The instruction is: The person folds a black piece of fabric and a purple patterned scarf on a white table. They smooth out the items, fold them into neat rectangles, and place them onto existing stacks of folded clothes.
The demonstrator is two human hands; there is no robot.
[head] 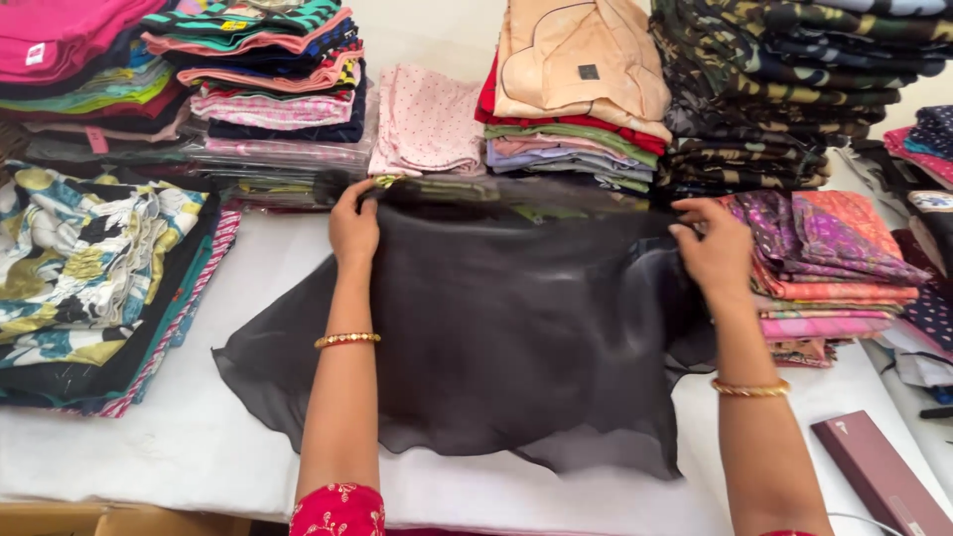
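Head view is showing a person spreading a sheer black fabric [496, 337] over a white table [189, 447], with the left hand [353, 226] and the right hand [713, 248] set well apart, each pinching the cloth's far edge just in front of the stacks of folded clothes [586, 99]. Judging by the lifted, blurred edge, the cloth is being straightened or folded. Any next move is calling for both pinches keeping even tension, since such thin cloth slips and wrinkles easily.

Folded fabric stacks [581, 94] wall the far edge and both sides; bare worktop [149, 457] open near left, maroon box [879, 476] near right.
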